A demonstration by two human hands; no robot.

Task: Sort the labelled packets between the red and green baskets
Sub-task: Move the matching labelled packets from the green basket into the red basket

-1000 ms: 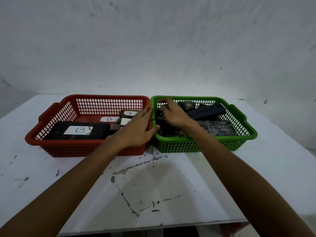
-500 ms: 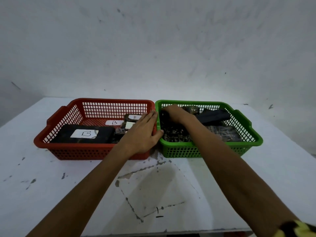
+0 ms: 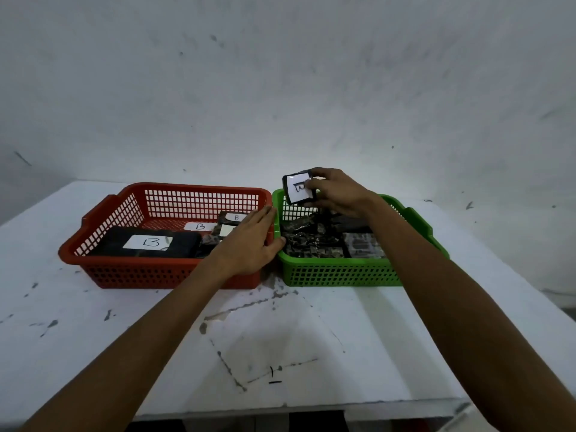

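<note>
Right hand: the right hand [image 3: 338, 192] is raised above the far left corner of the green basket [image 3: 339, 271], fingers and thumb pinching a small dark packet [image 3: 298, 188] by its right edge.
Held packet: clear of the basket, tilted with its face to the camera; its white label carries a hand-drawn letter, partly hidden by a fingertip, that looks like a B.
Left hand: the left hand [image 3: 249, 243] lies flat, fingers together and extended, on the right end of the red basket [image 3: 162, 269], where the two baskets meet. The thumb reaches across to the green basket's near left corner. It grips nothing.
Red basket: on the left, touching the green one along its side. A large dark packet [image 3: 149, 244] with a white B label lies at the near left. Behind it, toward the middle, sit two more B labels [image 3: 199, 226] on smaller packets, and one blank-looking white tag just beside the left hand's fingers.
Green basket: on the right, holding a jumble of dark and patterned packets [image 3: 314, 243]; their labels cannot be read. A greyish packet [image 3: 363, 246] lies at the near right, partly behind the right forearm.
Table: a white table [image 3: 93, 322], scuffed with grey marks, bears both baskets near its far edge.
Wall: a plain pale wall [image 3: 280, 88] behind.
</note>
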